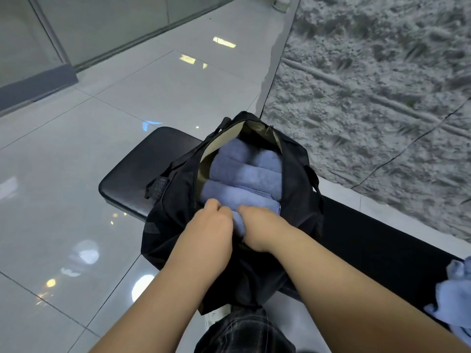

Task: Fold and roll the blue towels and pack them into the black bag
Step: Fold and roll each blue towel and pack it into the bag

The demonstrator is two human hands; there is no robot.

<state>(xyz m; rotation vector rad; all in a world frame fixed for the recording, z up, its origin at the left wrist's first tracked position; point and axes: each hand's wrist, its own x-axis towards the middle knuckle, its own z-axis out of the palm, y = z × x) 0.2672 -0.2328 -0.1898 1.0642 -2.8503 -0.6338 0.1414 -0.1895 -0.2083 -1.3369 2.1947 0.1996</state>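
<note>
Hands meet at the near end of the bag's mouth, and the move ahead turns on how the roll between them lies against the rolls already packed. From the left: the left hand (pixel 212 220) sits at the left lip of the zip opening, fingers curled down onto the left end of a rolled blue towel (pixel 239 225). That roll lies crosswise to the bag, its long axis running left to right, right under both hands and only partly sunk into the opening. The right hand (pixel 257 222) grips its right end, fingers bent over the cloth, so each hand holds one end and neither is nearer than the other. Just beyond, deeper in the black bag (pixel 295 174), packed rolls (pixel 244 171) lie stacked side by side with the same crosswise axis, touching one another. I judge the new roll must be pushed down and away, parallel to them. The bag rests on a black padded desk (pixel 142 161). Far right on it, loose blue towels (pixel 456 296) wait unfolded, well apart from the bag.
</note>
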